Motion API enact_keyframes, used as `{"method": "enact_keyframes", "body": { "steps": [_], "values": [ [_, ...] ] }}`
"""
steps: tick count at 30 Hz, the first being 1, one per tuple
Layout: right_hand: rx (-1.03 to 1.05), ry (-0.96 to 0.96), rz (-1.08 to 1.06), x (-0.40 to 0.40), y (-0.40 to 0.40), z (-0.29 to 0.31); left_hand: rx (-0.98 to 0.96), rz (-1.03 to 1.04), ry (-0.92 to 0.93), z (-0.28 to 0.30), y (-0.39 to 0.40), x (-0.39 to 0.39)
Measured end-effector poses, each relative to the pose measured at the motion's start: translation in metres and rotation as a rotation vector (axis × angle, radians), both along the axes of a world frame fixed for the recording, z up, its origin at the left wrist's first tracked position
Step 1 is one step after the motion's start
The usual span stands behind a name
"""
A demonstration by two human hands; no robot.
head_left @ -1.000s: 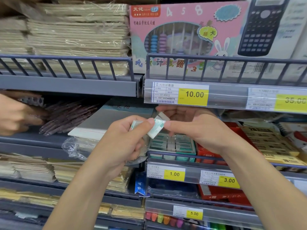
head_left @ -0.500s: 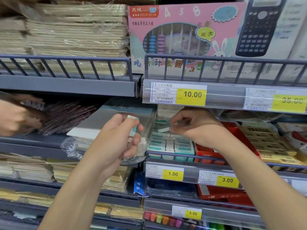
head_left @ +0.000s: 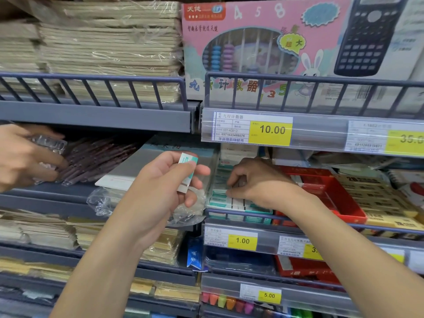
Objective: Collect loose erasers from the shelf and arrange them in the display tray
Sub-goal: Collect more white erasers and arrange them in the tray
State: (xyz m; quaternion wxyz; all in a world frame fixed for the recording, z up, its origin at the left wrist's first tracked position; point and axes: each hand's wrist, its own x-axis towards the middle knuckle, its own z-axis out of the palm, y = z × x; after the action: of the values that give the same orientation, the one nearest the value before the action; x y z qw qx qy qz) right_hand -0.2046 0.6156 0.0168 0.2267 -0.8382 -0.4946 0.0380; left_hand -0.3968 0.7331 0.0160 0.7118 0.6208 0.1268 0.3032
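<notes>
Teal-sleeved erasers already fill much of the display tray, where my right hand pinches one into place, my left hand gripping another eraser yet unplaced.

The price rail overhangs the eraser tray, leaving a low gap above it. The right hand fills that gap; a red box crowds its right side.

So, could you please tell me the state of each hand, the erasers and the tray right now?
left hand: curled, holding one eraser upright, clear of the shelf.
right hand: fingers curled down onto the erasers in the tray.
display tray: partly filled with rows of erasers lying flat.
another person's hand: gripping clear packets.
</notes>
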Motion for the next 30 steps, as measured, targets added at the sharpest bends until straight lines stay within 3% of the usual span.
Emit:
{"method": "enact_keyframes", "body": {
  "steps": [8,10,14,16,26,30],
  "values": [
    [-0.118,-0.113,0.149,-0.005,-0.011,0.010,0.054,-0.057,-0.026,-0.001,-0.003,0.007],
    [-0.062,-0.116,0.123,-0.008,-0.018,0.012,0.084,-0.056,-0.039,0.001,-0.005,0.006],
    [0.421,0.126,0.095,-0.021,-0.035,0.010,0.140,-0.004,-0.043,0.002,-0.010,0.009],
    [0.553,0.298,0.180,-0.029,-0.042,0.013,0.138,0.034,-0.052,0.001,-0.011,0.012],
    [0.447,0.331,0.427,-0.041,-0.047,0.021,0.166,0.028,0.010,0.000,-0.021,0.021],
    [0.544,0.454,0.357,-0.038,-0.048,0.018,0.152,0.007,0.036,-0.002,-0.025,0.023]
  ]
}}
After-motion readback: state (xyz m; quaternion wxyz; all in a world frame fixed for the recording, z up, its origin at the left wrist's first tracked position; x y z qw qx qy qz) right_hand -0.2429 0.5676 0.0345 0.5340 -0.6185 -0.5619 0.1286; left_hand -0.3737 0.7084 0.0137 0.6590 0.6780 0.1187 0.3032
